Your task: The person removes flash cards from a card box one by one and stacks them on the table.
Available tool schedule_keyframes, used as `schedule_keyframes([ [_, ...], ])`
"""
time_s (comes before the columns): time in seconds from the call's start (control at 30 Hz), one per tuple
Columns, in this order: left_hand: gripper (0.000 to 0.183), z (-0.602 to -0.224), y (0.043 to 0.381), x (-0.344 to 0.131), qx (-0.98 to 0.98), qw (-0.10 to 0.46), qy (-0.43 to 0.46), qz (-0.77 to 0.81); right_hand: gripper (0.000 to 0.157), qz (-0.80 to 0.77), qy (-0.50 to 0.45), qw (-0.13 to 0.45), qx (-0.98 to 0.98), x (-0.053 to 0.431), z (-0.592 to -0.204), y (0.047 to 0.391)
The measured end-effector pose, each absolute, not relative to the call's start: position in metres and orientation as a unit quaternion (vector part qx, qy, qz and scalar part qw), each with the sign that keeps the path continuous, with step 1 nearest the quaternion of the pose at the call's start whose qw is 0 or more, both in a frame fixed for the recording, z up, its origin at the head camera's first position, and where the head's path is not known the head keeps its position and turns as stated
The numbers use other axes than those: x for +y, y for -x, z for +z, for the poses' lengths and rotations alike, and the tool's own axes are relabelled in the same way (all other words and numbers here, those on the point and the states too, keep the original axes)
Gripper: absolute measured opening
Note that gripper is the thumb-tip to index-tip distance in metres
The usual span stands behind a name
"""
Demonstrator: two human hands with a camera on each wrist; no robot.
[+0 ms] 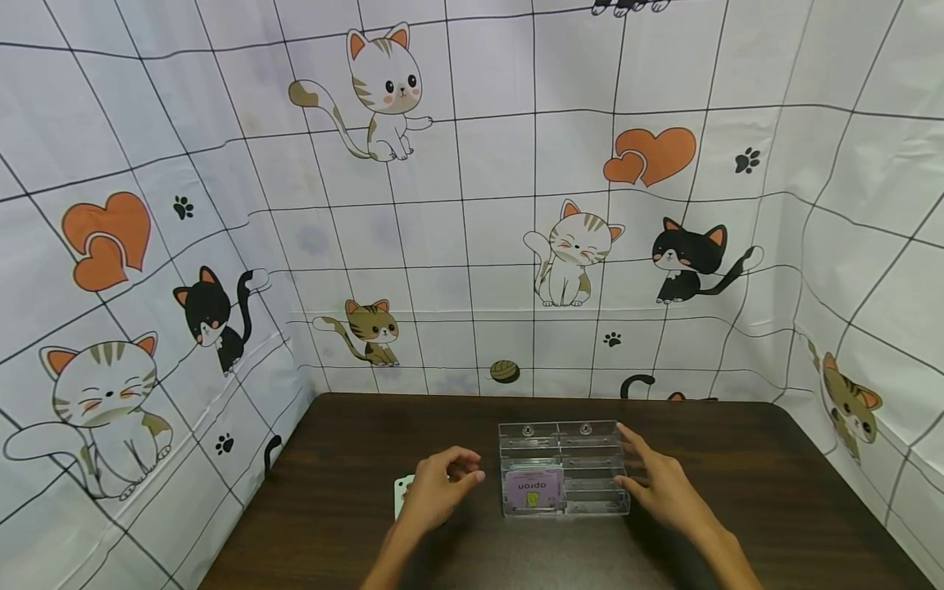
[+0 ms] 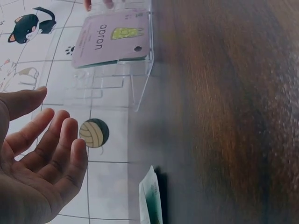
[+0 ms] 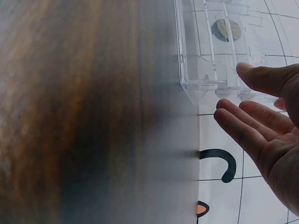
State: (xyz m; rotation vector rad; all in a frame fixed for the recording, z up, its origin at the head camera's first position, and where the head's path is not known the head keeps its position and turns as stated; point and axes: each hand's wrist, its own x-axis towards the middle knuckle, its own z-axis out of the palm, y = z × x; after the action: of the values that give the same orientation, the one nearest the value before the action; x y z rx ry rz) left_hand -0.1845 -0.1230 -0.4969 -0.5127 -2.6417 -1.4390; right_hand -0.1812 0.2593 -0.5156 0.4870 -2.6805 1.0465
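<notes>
A clear plastic card rack (image 1: 594,460) with two columns of tiers stands on the dark table. In its lower left compartment sits a purple card (image 1: 533,490), printed "apron" with a yellow-green apron picture. My right hand (image 1: 667,487) is at the rack's right side, fingers extended by the upper corner and thumb lower down, right at the edge in the right wrist view. My left hand (image 1: 440,489) hovers left of the rack, fingers loosely bent and nothing between them. Partly hidden behind it, a pale green-and-white card-like item (image 1: 401,494) lies on the table.
The dark wood table (image 1: 354,434) carries the rack near its middle. White curtain-like sheeting (image 1: 487,238) with a grid and printed cats, hearts and paw prints surrounds it at the back and both sides.
</notes>
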Motion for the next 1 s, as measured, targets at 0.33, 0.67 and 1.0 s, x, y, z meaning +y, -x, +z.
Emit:
schedule_keyframes([
  [0.33, 0.021, -0.5, 0.189, -0.116, -0.858, 0.043, 0.177, -0.48, 0.087, 0.356, -0.168, 0.116, -0.912, 0.26, -0.516, 0.181],
  [0.67, 0.024, -0.5, 0.19, -0.105, -0.856, 0.049, 0.185, -0.48, 0.088, 0.352, -0.173, 0.121, -0.912, 0.26, -0.517, 0.182],
  [1.0, 0.021, -0.5, 0.192, -0.095, -0.845, 0.054, 0.194, -0.495, 0.088, 0.354, -0.18, 0.13, -0.909, 0.26, -0.518, 0.182],
])
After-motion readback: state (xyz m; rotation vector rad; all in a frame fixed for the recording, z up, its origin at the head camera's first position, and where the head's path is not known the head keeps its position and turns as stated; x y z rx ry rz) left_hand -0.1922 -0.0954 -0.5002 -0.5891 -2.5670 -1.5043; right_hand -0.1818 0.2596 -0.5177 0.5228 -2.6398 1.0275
